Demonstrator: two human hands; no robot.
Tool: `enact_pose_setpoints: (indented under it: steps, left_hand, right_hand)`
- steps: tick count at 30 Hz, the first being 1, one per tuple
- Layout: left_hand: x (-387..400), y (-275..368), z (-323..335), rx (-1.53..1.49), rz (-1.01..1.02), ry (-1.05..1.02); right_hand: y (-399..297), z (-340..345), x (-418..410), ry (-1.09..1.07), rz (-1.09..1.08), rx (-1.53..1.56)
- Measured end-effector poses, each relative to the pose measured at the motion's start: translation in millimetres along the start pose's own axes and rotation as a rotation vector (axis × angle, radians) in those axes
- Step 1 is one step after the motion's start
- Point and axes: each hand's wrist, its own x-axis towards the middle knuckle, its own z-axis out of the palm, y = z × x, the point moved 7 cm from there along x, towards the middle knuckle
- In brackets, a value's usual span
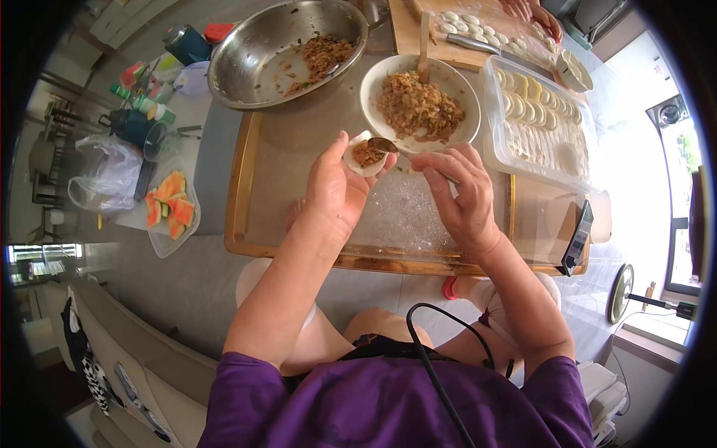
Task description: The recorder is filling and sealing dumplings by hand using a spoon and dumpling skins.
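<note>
My left hand [341,187] cradles a round dumpling wrapper [358,169] with a mound of minced filling [367,154] on it. In my right hand [462,193] is a metal spoon [384,145], its bowl resting on that filling. Just beyond my hands stands a white bowl [367,101] of the same mince, with a wooden spatula [424,50] stuck in it. To the right, a clear plastic container [493,147] holds rows of folded dumplings [526,103] on a floured base.
A steel basin [241,73] with leftover mince sits at the back left. Another person's hands [532,14] work over dough pieces [470,25] on a wooden board [409,42], near a knife [473,43]. A phone [578,238] leans at the glass table's [302,249] right edge. Watermelon rinds [171,201] lie left.
</note>
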Motion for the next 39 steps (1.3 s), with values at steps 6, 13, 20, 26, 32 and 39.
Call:
enact_pose_setpoints:
  steps: [6,13,20,26,32,39]
  left_hand:
    - [-11,2,7,-0.049,-0.052,-0.024]
    - [-12,-3,17,-0.016,-0.105,-0.101]
    - [-14,-9,27,0.021,-0.124,-0.185]
    - [-14,-12,27,0.055,-0.114,-0.184]
    - [-17,-17,34,0.079,-0.123,-0.252]
    - [-18,-20,36,0.072,-0.126,-0.268]
  right_hand:
    - [41,-17,-5,0.123,0.492,0.610]
    - [45,-17,-5,-0.020,0.534,0.637]
    - [44,-17,-3,-0.037,0.549,0.490]
    - [50,-19,-7,0.008,0.607,0.472]
    - [50,-20,-8,0.105,0.649,0.592]
    - [41,-24,-6,0.089,0.617,0.479]
